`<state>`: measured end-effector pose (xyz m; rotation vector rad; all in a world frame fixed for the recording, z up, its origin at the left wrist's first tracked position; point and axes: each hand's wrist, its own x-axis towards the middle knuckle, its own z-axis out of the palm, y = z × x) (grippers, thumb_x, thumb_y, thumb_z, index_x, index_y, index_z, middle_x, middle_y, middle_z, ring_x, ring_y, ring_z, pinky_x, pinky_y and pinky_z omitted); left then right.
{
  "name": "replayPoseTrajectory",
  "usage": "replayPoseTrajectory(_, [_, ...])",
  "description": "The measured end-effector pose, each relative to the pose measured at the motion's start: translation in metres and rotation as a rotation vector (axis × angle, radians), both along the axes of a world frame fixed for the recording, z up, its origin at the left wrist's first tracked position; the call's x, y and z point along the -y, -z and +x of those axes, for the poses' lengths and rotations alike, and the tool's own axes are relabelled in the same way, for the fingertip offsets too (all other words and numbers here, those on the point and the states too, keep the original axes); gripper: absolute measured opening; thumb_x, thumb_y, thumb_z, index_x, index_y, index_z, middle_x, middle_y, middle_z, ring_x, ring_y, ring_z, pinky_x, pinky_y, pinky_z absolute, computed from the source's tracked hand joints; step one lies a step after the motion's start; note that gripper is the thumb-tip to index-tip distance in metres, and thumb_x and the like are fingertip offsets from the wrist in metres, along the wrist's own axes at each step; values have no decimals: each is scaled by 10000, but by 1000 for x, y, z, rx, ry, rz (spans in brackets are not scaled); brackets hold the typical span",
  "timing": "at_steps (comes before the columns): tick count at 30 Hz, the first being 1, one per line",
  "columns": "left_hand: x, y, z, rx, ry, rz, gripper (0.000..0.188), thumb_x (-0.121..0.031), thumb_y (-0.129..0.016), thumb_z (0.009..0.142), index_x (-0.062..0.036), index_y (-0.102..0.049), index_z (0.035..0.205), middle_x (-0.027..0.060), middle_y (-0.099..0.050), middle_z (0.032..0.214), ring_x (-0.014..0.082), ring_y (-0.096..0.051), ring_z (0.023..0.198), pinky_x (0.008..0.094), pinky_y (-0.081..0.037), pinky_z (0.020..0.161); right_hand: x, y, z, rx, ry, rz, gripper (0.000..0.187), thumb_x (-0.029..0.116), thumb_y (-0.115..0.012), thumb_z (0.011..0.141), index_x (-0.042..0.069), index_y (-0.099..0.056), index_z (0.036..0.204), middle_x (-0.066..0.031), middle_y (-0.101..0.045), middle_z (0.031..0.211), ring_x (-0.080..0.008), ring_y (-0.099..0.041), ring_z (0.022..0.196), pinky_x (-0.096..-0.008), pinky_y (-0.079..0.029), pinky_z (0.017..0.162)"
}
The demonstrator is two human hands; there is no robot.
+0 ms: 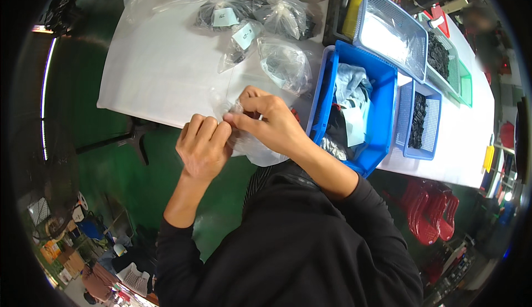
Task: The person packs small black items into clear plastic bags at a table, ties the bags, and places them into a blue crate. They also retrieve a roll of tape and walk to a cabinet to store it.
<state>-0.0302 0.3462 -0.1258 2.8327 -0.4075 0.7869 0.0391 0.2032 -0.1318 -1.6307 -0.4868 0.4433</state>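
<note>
Bag (259,153) left of the blue bin (381,119) is gripped at its gathered top by left hand (204,147) and right hand (275,123).

The table (158,63) is brightly lit. Beyond its left edge, the floor (88,88) is dimly lit. Outer lines are bowed.

White table (160,68), clear bags (287,66), blue bin (383,115)

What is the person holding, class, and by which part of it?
A clear plastic bag, pinched at its bunched-up neck between the left hand and right hand.
</note>
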Motion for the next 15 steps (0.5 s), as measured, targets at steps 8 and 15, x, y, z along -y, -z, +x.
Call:
replayPoseTrajectory(8, [-24, 36, 14, -166, 168, 139, 254, -202, -663, 755, -113, -470, 614, -4, -417, 592, 150, -444, 587, 294, -318, 518, -16, 82, 57, -31, 208, -248, 208, 223, -688, 725, 18, -654, 721, -126, -581, 746, -306, -574, 670, -393, -437, 614])
replayPoseTrajectory(15, [-33, 105, 26, -393, 100, -74, 223, -222, -667, 744, -64, -521, 688, 27, -497, 643, 216, -486, 639, 328, -356, 557, 54, 84, 126, 211, -29, -556, 202, 205, -649, 753, 82, -671, 911, -139, -662, 895, -258, -648, 761, -354, -493, 679])
